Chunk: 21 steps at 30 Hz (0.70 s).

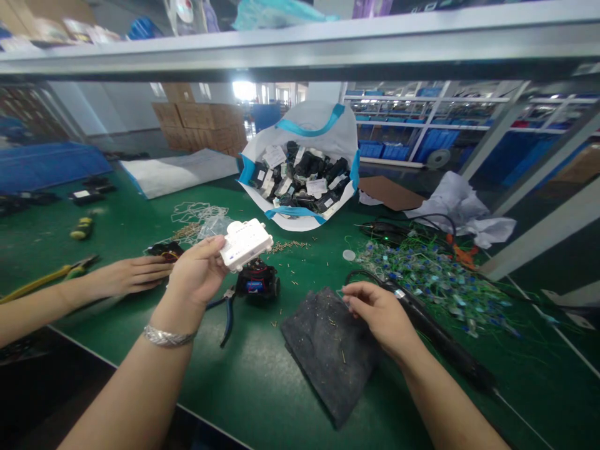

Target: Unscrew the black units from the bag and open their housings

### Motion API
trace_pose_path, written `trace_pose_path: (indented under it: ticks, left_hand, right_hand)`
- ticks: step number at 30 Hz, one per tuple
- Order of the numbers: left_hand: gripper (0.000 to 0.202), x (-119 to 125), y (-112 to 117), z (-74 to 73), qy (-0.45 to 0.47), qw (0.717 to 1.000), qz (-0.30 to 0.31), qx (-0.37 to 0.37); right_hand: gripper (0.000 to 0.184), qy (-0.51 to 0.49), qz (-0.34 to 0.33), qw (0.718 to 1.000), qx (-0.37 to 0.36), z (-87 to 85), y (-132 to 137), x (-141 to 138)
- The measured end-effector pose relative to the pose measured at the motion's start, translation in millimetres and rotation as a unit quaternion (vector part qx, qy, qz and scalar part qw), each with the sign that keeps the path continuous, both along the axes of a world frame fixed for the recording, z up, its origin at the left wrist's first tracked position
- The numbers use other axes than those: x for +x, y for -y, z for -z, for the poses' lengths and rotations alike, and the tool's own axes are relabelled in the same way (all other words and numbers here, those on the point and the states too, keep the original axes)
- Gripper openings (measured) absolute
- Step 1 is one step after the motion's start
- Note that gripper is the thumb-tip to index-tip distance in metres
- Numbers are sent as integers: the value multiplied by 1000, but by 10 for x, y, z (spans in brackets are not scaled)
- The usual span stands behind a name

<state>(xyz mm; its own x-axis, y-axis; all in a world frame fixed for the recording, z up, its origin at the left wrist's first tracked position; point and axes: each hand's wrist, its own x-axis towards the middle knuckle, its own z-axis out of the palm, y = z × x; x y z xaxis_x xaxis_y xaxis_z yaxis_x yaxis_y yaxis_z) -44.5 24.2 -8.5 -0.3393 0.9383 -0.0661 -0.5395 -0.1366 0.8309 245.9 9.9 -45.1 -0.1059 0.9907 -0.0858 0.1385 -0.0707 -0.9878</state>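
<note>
White casing (246, 242) held up off the bench in the left hand (199, 272), pinched between thumb and fingers at its lower left corner. It is tilted with its broad face toward the wearer, probably so that face can be looked over.

Nearest the bench edge is a dark felt mat (323, 356), laid flat and speckled with small bits. It looks like a soft working surface that keeps small parts from rolling.

- Right hand (375, 309) lies at the mat's top edge, fingers curled over the upper end of a black power driver (435, 334). Cannot tell whether it clasps the driver or only rests on it.
- Blue-handled pliers (227, 315) lie just below the raised casing, within easy reach.
- A black module (257, 284) stands upright directly under the casing.
- A co-worker's hand (134, 275) lies flat on the green bench (244, 387) to the left, fingertips at a black part (164, 251).
- Small pins (285, 247) are scattered loosely behind the casing.
- A tangle of green wires with blue tags (422, 281) is heaped to the right.
- An open white bag (328, 128) is propped up, its mouth showing black parts.
- Cartons (201, 122) are stacked beyond the bench.
</note>
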Motion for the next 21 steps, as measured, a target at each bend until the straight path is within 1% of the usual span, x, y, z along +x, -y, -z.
trace_pose_path:
  ticks: [2, 3, 4, 6, 7, 8, 9, 10, 11, 12, 13, 14, 15, 16, 17, 18, 19, 21]
  left_hand:
    - [9, -87, 64, -4, -6, 1000, 5, -8]
    - [9, -115, 107, 0, -10, 1000, 5, -15]
    - [8, -129, 162, 11, -16, 1000, 2, -22]
    - [10, -113, 307, 65, -50, 998, -6, -28]
    - [12, -82, 396, 112, -88, 996, -13, -23]
    - [14, -40, 494, 171, -147, 989, -16, -13]
    - [14, 11, 597, 241, -228, 973, -26, 7]
    - [13, 68, 700, 319, -330, 943, -34, 35]
    - [11, 125, 797, 400, -436, 896, -38, 73]
    - [10, 180, 885, 482, -523, 840, -43, 135]
    - [12, 228, 960, 560, -593, 778, -38, 202]
    - [16, 267, 1022, 634, -640, 721, -42, 261]
    - [19, 296, 1069, 700, -671, 672, -45, 310]
    - [21, 315, 1105, 759, -692, 634, -49, 343]
    - [22, 325, 1132, 810, -706, 607, -56, 361]
    - [23, 328, 1152, 852, -717, 589, -61, 369]
    - [24, 326, 1168, 885, -725, 576, -63, 372]
    - [26, 314, 1192, 924, -738, 561, -62, 370]
  right_hand:
    - [19, 86, -32, 995, 39, -102, 39, 25]
    - [16, 145, -49, 986, 67, -151, 46, 28]
    - [15, 209, -65, 971, 96, -200, 42, 20]
    - [16, 322, -88, 931, 148, -304, -5, -42]
    - [17, 358, -98, 914, 165, -360, -49, -98]
    - [18, 385, -112, 898, 179, -419, -103, -173]
    - [18, 406, -125, 885, 191, -479, -165, -265]
    - [19, 420, -138, 874, 201, -539, -234, -374]
    - [20, 429, -149, 866, 210, -595, -306, -498]
    - [21, 432, -159, 860, 219, -645, -379, -636]
    - [21, 433, -169, 856, 227, -687, -449, -787]
    - [22, 432, -181, 852, 235, -719, -514, -949]
    - [21, 428, -200, 847, 243, -742, -572, -1120]
    - [21, 422, -222, 842, 251, -756, -620, -1298]
    - [21, 415, -245, 837, 259, -766, -656, -1480]
    - [20, 405, -267, 833, 266, -773, -681, -1661]
    - [20, 394, -285, 830, 273, -781, -694, -1836]
    - [20, 364, -306, 831, 289, -814, -693, -2142]
